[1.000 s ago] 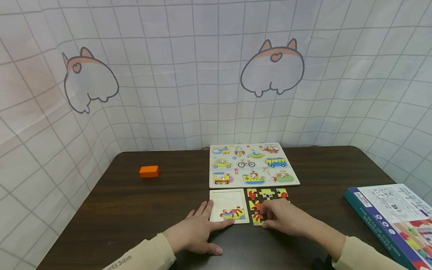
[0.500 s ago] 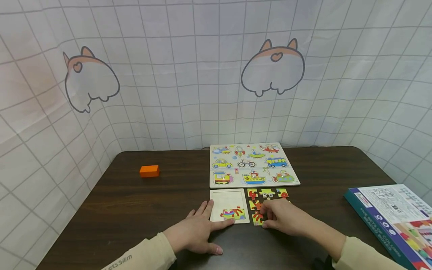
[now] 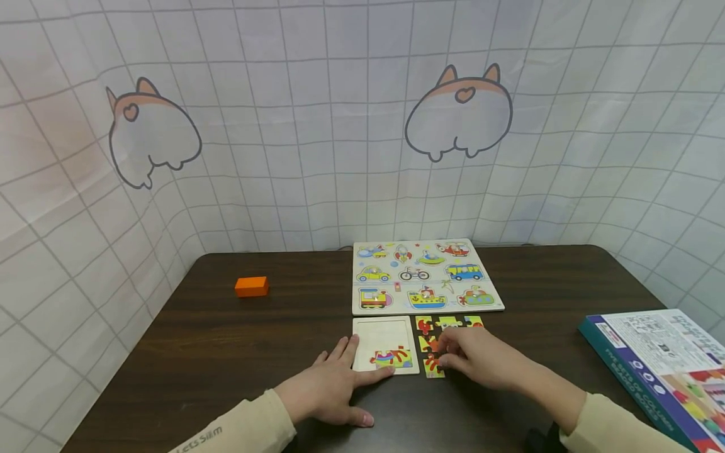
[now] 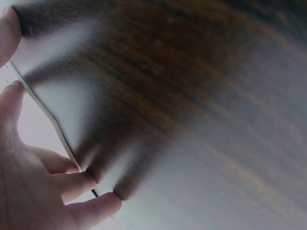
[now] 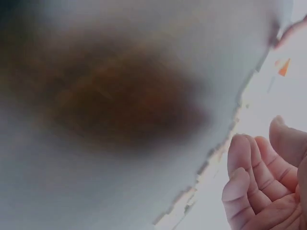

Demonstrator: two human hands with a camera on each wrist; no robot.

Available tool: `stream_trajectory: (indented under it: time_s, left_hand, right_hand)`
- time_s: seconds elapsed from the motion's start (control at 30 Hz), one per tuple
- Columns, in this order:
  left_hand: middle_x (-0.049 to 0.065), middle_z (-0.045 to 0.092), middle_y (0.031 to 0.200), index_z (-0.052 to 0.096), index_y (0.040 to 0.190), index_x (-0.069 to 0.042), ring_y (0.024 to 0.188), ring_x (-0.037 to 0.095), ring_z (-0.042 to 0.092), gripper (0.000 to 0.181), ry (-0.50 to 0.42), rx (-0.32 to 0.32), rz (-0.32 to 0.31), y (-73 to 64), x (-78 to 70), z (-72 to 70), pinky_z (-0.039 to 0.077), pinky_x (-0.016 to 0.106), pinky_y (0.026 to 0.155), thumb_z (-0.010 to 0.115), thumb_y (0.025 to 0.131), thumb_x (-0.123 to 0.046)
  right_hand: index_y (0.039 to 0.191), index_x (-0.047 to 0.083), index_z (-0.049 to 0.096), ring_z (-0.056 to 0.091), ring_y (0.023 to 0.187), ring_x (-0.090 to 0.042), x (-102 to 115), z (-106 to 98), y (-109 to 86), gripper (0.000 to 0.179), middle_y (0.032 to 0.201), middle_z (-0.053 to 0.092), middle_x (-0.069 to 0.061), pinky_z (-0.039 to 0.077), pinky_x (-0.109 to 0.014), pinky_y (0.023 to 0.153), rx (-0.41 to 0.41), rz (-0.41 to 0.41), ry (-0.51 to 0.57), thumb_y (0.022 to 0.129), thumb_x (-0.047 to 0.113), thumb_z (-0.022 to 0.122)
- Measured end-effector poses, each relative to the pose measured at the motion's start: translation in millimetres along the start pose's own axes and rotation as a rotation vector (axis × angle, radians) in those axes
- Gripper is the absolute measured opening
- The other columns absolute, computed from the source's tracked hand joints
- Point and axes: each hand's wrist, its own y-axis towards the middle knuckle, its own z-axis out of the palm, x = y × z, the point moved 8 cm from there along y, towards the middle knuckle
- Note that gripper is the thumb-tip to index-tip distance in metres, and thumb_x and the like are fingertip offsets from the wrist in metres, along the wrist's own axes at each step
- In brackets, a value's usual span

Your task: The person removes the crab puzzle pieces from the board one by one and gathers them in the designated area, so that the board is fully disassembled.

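Note:
My left hand (image 3: 334, 387) lies with fingers spread at the left and front edge of a small pale puzzle tray (image 3: 379, 333). Joined pieces with red, yellow and rainbow colours (image 3: 392, 358) sit in the tray's lower right. In the left wrist view, fingertips touch the table beside the tray's edge. My right hand (image 3: 484, 358) hovers low over the loose puzzle pieces (image 3: 434, 367) at the tray's right, hiding some of them. The right wrist view shows its fingers (image 5: 256, 179) loosely bent and its thumb apart, with no piece visible between them.
Behind the tray lies a larger vehicle puzzle board (image 3: 427, 277). An orange block (image 3: 252, 287) sits at the back left of the dark table (image 3: 272, 333). A flat box (image 3: 657, 371) lies at the right. A white checked curtain (image 3: 306, 126) closes off the back.
The right hand has shifted slightly, its thumb lifting away from the nearest front piece and showing more of it. The left hand stays where it was.

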Motion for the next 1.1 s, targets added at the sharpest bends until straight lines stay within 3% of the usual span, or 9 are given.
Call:
stream_trajectory:
  time_s: [0.2, 0.47, 0.57, 0.83, 0.97, 1.1]
  left_hand:
    - [0.023, 0.008, 0.171, 0.029, 0.148, -0.067, 0.156, 0.045, 0.014, 0.077, 0.009, 0.022, -0.01, -8.7, -6.2, -6.5, 0.026, 0.07, 0.117, 0.073, 0.085, -0.062]
    - [0.021, 0.011, 0.171, 0.034, 0.149, -0.064, 0.157, 0.042, 0.014, 0.075, 0.018, 0.004, -0.019, -13.7, -10.6, -10.2, 0.028, 0.068, 0.117, 0.074, 0.085, -0.061]
    - [0.021, 0.009, 0.171, 0.032, 0.149, -0.064, 0.157, 0.044, 0.013, 0.075, 0.012, 0.006, -0.003, -10.4, -8.6, -8.3, 0.027, 0.07, 0.117, 0.073, 0.086, -0.062]
    - [0.021, 0.009, 0.171, 0.032, 0.148, -0.065, 0.157, 0.043, 0.013, 0.075, 0.025, 0.003, -0.009, -12.3, -11.3, -12.1, 0.027, 0.069, 0.117, 0.073, 0.085, -0.062]
    - [0.021, 0.011, 0.171, 0.036, 0.149, -0.061, 0.158, 0.042, 0.014, 0.074, 0.041, 0.001, -0.02, -15.2, -14.6, -14.6, 0.028, 0.067, 0.118, 0.073, 0.085, -0.062]
    - [0.021, 0.012, 0.171, 0.037, 0.15, -0.06, 0.158, 0.042, 0.014, 0.073, 0.042, 0.011, -0.022, -16.8, -14.5, -14.7, 0.028, 0.066, 0.118, 0.073, 0.086, -0.061]
  right_hand:
    - [0.107, 0.007, 0.069, 0.053, 0.07, 0.0, 15, -3, 19.1, 0.014, 0.084, 0.066, 0.008, 0.048, -0.023, 0.064, -0.031, -0.019, -0.043, 0.097, 0.017, 0.071]
    - [0.106, 0.009, 0.074, 0.053, 0.08, -0.008, 44, 26, 52.2, 0.017, 0.095, 0.065, 0.0, 0.051, -0.028, 0.075, 0.057, -0.081, -0.176, 0.091, 0.015, 0.078]
    - [0.104, 0.01, 0.074, 0.051, 0.081, -0.01, 47, 32, 58.8, 0.015, 0.095, 0.063, -0.001, 0.051, -0.029, 0.075, 0.078, -0.066, -0.192, 0.091, 0.016, 0.078]
    - [0.098, 0.008, 0.068, 0.05, 0.082, -0.013, 48, 35, 64.1, 0.011, 0.089, 0.06, 0.0, 0.049, -0.032, 0.076, 0.121, -0.019, -0.14, 0.091, 0.009, 0.076]
    - [0.093, 0.011, 0.064, 0.052, 0.077, -0.013, 46, 34, 66.1, 0.013, 0.083, 0.058, 0.002, 0.046, -0.03, 0.071, 0.11, 0.022, -0.097, 0.091, 0.011, 0.077]
    - [0.086, 0.014, 0.063, 0.051, 0.067, -0.009, 47, 31, 67.2, 0.015, 0.075, 0.059, 0.006, 0.044, -0.025, 0.063, 0.085, 0.008, -0.045, 0.093, 0.013, 0.075]
